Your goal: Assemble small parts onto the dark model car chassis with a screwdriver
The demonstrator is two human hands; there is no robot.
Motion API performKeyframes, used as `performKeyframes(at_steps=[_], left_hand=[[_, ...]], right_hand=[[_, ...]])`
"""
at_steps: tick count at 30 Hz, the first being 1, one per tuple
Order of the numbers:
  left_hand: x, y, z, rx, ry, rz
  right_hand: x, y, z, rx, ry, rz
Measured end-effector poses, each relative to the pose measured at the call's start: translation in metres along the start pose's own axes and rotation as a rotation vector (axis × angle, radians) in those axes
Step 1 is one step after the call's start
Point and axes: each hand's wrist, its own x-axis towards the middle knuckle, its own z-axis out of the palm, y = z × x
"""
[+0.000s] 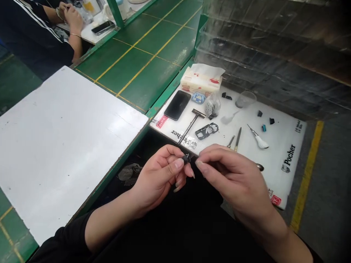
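My left hand is closed, pinching a small black plastic part between thumb and fingers. Just to its right, my right hand has thumb and forefinger pressed together. Whatever sits in that pinch, if anything, is too small to make out. Both hands are held over the near edge of a white board printed "Pocher". Beyond them on the board lie a dark oval frame-like part, a T-shaped metal tool, a slim pointed tool and a white-handled pick.
Farther back are a black phone, a tissue pack, a blue-and-white case, a plastic bag and a clear cup. Several small black pieces lie at right. A white sheet covers the left bench. A co-worker's hands show top left.
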Motion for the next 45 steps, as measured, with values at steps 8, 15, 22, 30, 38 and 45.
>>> performKeyframes(at_steps=[8, 15, 22, 30, 38, 45], left_hand=[[-0.008, 0.007, -0.003, -0.022, -0.008, -0.066], [-0.012, 0.006, -0.006, -0.007, 0.012, -0.032], [-0.015, 0.005, -0.01, 0.021, 0.022, -0.012], [-0.02, 0.004, -0.014, 0.063, -0.02, 0.036], [-0.02, 0.003, -0.014, 0.148, 0.005, 0.052], [-0.026, 0.007, -0.012, 0.412, 0.036, 0.158]], right_hand=[[0.003, 0.005, 0.006, 0.056, -0.121, 0.055], [0.005, 0.001, 0.013, 0.054, -0.138, 0.074], [0.004, -0.005, 0.015, 0.061, -0.142, 0.165], [0.003, -0.011, 0.019, 0.129, -0.128, 0.219], [0.001, -0.012, 0.015, 0.006, -0.132, 0.19], [0.003, -0.015, 0.011, -0.121, -0.161, 0.165]])
